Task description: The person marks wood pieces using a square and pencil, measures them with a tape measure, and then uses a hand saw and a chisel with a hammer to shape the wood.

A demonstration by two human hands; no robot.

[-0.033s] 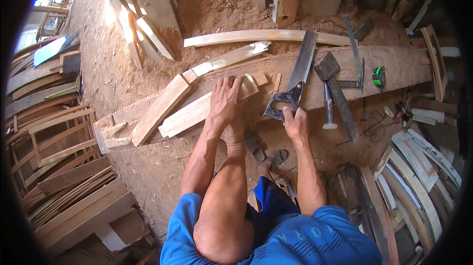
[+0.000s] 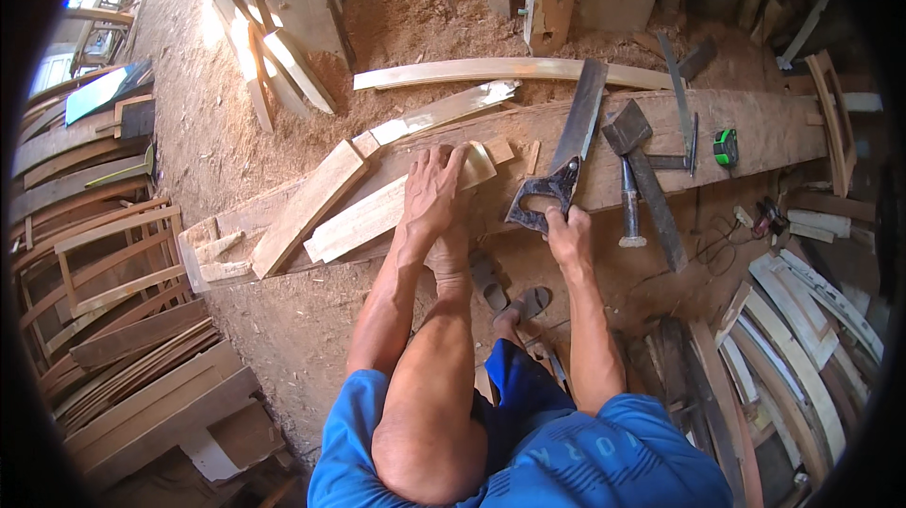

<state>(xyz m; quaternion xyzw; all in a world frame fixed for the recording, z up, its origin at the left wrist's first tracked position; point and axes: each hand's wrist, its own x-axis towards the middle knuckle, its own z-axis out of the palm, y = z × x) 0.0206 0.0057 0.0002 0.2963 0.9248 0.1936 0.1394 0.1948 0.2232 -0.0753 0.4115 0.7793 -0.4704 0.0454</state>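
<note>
My left hand (image 2: 431, 192) lies over a pale, squared piece of wood (image 2: 363, 219), its fingers bent over the far edge. My bare foot (image 2: 449, 258) rests against the same piece beside that hand. In my right hand (image 2: 569, 238) is the black handle of a handsaw (image 2: 579, 121). Its blade lies to the right of the wood, pointing away from me and apart from it. Under all this is a long plank bench (image 2: 755, 130). Another short board (image 2: 307, 209) slants across the bench on the left, near a partly whitened strip (image 2: 448, 111).
Right of the saw lie a hammer (image 2: 629, 206), a wooden-handled mallet-like tool (image 2: 628, 128), a metal square (image 2: 694, 159) and a green tape measure (image 2: 725, 147). A long curved batten (image 2: 510, 70) lies beyond the bench. Stacked boards and frames (image 2: 123, 262) line the left; sandals (image 2: 528, 303) are below.
</note>
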